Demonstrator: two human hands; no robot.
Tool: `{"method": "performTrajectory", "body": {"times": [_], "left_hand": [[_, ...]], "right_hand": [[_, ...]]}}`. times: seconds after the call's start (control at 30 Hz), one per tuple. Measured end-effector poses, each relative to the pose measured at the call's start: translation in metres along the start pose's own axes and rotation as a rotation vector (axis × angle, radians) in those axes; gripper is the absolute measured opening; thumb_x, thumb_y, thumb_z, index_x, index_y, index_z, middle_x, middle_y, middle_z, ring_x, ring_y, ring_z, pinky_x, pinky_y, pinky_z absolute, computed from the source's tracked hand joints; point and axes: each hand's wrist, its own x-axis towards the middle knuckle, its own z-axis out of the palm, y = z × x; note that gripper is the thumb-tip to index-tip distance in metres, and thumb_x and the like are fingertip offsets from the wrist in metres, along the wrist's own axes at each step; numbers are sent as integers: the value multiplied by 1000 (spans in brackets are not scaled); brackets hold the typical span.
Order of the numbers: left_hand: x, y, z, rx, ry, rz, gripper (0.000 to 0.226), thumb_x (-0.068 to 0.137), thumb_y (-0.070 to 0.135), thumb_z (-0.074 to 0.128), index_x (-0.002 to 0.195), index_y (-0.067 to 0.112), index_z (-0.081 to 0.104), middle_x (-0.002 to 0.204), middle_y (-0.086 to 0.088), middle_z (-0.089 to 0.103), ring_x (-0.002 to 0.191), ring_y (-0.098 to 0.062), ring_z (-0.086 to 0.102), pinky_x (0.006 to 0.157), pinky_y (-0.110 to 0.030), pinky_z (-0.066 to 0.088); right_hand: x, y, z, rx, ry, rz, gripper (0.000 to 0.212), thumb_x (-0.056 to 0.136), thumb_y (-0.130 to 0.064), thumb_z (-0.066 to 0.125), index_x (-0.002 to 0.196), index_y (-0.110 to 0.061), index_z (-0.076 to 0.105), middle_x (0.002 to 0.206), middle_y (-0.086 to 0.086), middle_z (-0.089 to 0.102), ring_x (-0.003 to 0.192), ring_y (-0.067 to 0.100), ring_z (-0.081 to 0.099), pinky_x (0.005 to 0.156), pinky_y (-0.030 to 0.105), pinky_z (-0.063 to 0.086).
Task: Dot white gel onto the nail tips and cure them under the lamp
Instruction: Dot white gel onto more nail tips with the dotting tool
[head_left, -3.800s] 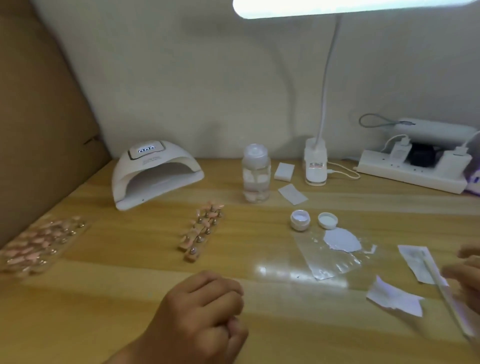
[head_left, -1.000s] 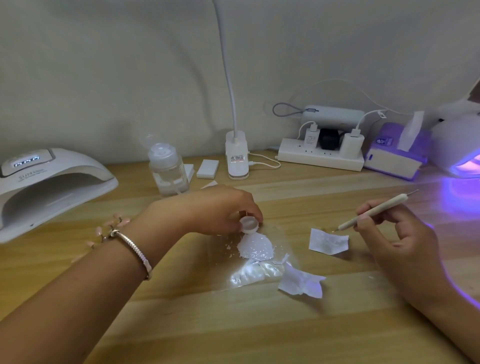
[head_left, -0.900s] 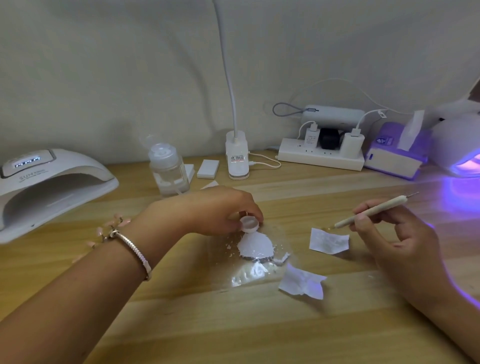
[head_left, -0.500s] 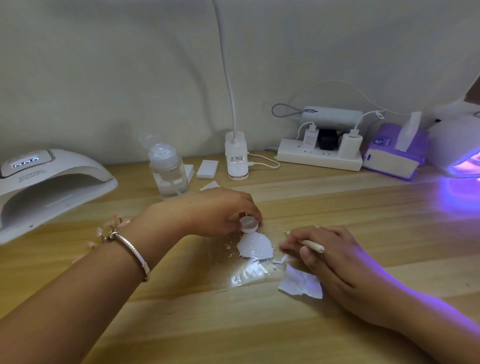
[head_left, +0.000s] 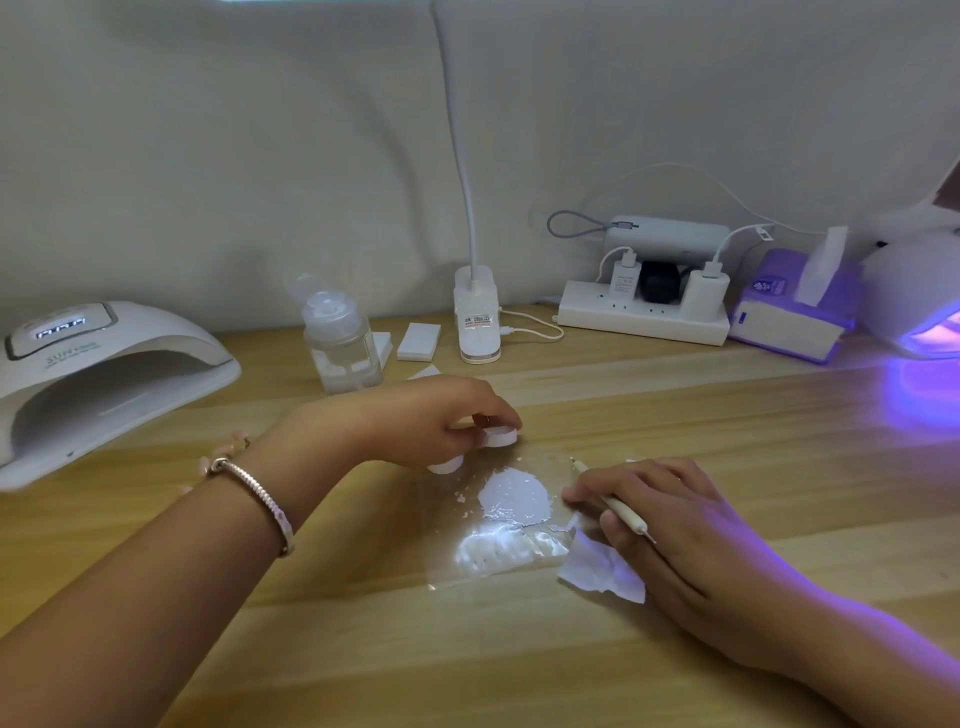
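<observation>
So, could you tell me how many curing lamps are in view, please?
2: one lamp at the far left, unlit inside; one lamp at the far right, glowing purple and partly cut off.

We see a wooden table (head_left: 675, 415). On it, L to R along the back: white nail lamp (head_left: 98, 364), clear bottle (head_left: 340, 343), small white block (head_left: 418, 341), desk-lamp base (head_left: 477, 322), power strip (head_left: 644, 317) w/ chargers, tissue pack (head_left: 789, 312), second lamp (head_left: 919, 296) glowing purple. Centre: clear film (head_left: 498, 519) w/ a white gel patch (head_left: 514, 499), paper scrap (head_left: 597, 574) at its R corner, white cap (head_left: 447, 466) near its L edge. Pink nail tips (head_left: 228, 449), prob. on a strip, lie behind the wrist.
</observation>
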Motion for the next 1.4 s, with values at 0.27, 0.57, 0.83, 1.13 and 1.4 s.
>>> {"method": "performTrajectory", "body": {"times": [0.27, 0.57, 0.83, 1.13, 1.4], "left_hand": [[3, -1, -3, 22, 33, -88, 36, 101, 21, 51, 137, 27, 54, 133, 6, 55, 122, -13, 51, 105, -31, 42], [12, 4, -3, 135, 45, -118, 32, 96, 32, 55, 128, 32, 60, 120, 11, 61, 110, -13, 56, 98, -38, 48], [11, 5, 1, 191, 63, -99, 33, 91, 34, 60, 124, 34, 61, 111, 11, 60, 106, -13, 55, 95, -36, 47], [-36, 21, -1, -64, 609, -28, 25, 98, 25, 58, 121, 21, 69, 111, 7, 68, 101, -8, 62, 88, -30, 48], [-184, 36, 57, 337, 1034, -314, 41, 93, 34, 57, 56, 17, 68, 48, 3, 56, 42, -21, 53, 41, -36, 43]], "right_hand": [[-3, -3, -2, 80, 87, -48, 60, 94, -72, 10, 126, -44, 53, 122, -33, 52, 122, 2, 42, 101, 26, 37], [-3, -1, -3, 179, 141, -50, 41, 97, -59, 27, 124, -44, 55, 120, -29, 54, 118, 0, 47, 98, 14, 32], [-4, 3, -2, 275, 234, -56, 33, 100, -47, 33, 124, -40, 54, 121, -21, 60, 122, 7, 51, 99, 14, 33], [-6, 5, -4, 284, 374, -99, 35, 99, -40, 38, 123, -27, 61, 110, -17, 64, 113, 13, 58, 96, 27, 41], [-6, 0, -10, 301, 647, -50, 23, 103, -52, 35, 105, -51, 58, 103, -25, 60, 106, 26, 60, 97, 39, 47]]}}
